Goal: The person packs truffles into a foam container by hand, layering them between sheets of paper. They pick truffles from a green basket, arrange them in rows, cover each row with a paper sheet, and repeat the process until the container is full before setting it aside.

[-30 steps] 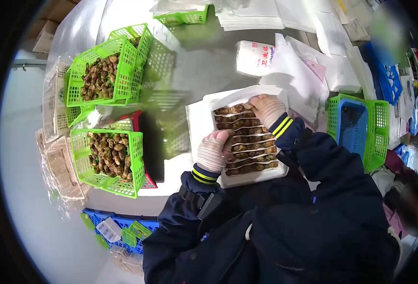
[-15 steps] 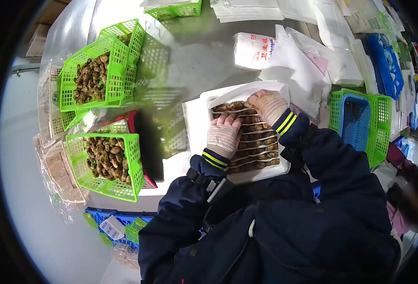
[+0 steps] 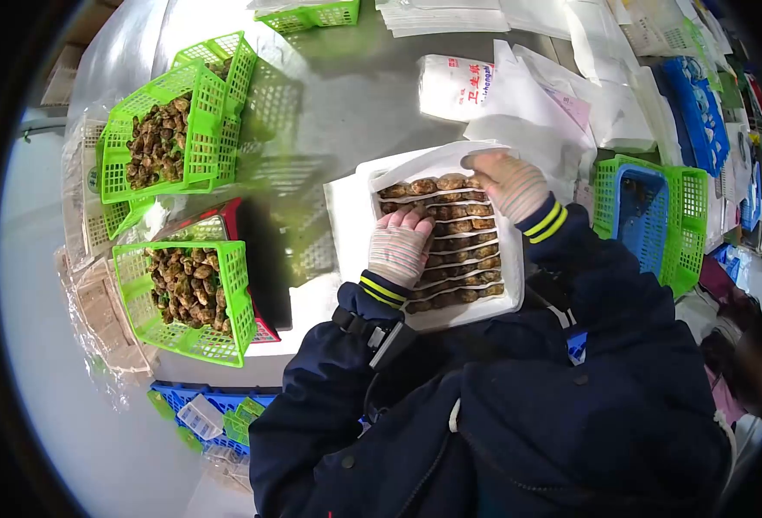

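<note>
A white box [image 3: 516,259] holds rows of small brown, knobbly pieces [image 3: 463,226], parted by thin white strips. White lining paper [image 3: 411,171] stands up along its far edge. My left hand [image 3: 396,250], in a striped fingerless covering, lies over the box's left side with its fingers apart, fingertips touching the middle rows. My right hand [image 3: 512,183] is at the far right corner beside the lining paper, its fingers stretched to the left; the lower fingers are partly hidden. Nothing shows held in either hand.
Left of the box, green baskets [image 3: 236,293] hold loose brown pieces. A packet with red print [image 3: 457,88] and white paper sheets [image 3: 536,104] lie beyond the box. To the right, a blue basket [image 3: 642,220] sits in a green one [image 3: 687,224]. A person [image 3: 748,345] is at the right edge.
My right hand has drawn off the far row toward the box's right corner, uncovering that row. My left hand stays over the middle rows. The whole view has shifted slightly.
</note>
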`<state>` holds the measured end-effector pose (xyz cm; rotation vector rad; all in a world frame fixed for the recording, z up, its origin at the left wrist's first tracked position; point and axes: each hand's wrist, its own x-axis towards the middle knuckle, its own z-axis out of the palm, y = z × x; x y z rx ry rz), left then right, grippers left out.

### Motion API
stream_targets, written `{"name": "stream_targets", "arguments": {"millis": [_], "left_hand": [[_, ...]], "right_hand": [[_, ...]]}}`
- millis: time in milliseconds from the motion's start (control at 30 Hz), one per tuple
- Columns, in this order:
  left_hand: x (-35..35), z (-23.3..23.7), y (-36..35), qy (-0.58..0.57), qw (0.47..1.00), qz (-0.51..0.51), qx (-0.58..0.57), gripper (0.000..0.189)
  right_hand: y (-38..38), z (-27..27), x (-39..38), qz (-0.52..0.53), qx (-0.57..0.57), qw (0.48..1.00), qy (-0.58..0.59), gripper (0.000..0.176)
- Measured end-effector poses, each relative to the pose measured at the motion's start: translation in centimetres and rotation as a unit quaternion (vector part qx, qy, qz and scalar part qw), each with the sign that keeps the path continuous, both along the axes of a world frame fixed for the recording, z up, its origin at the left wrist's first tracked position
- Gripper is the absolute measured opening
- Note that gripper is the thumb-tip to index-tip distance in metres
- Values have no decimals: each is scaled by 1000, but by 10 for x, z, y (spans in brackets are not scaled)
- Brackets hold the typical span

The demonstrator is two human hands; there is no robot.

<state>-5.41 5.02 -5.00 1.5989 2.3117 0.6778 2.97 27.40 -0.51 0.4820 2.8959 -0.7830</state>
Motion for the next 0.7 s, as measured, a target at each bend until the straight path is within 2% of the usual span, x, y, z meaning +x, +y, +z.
{"name": "stream_targets", "arguments": {"millis": [67, 133, 200, 300, 333, 400, 433, 500, 533, 633, 667, 700], "left_hand": [[1, 2, -3, -8, 1000, -5, 20, 35], [4, 2, -6, 19, 1000, -7, 18, 27], [8, 2, -5, 19, 999, -6, 33, 27], [9, 6, -2, -11, 1000, -21, -13, 41], [9, 9, -1, -10, 1000, -22, -14, 41], [9, 14, 1, -5, 998, -35, -44, 29], [10, 13, -1, -4, 998, -34, -45, 29], [12, 12, -5, -28, 999, -24, -26, 47], [11, 12, -7, -30, 999, -19, -25, 47], [11, 12, -12, -26, 1000, -3, 12, 51], [11, 12, -10, -28, 1000, 2, 13, 51], [11, 17, -6, -36, 999, 7, -5, 52]], "right_hand": [[11, 14, 13, -48, -43, 997, 41, 23], [12, 27, 22, -131, -98, 987, 2, 22], [6, 23, 26, -136, -104, 985, 4, 21], [-16, 16, 5, -26, -49, 996, -75, 25], [-21, 7, -5, 13, -2, 998, -57, 24], [-27, -5, -31, 42, 47, 987, -146, 23], [-28, -17, -41, 66, 73, 981, -169, 23], [-29, -30, -52, 95, 111, 970, -195, 24], [-27, -28, -49, 100, 113, 969, -196, 24], [-26, -1, -32, -30, -16, 998, -48, 27], [-26, -18, -21, -67, -13, 997, 42, 26], [-30, -19, -17, -162, -151, 975, 26, 26]]}}
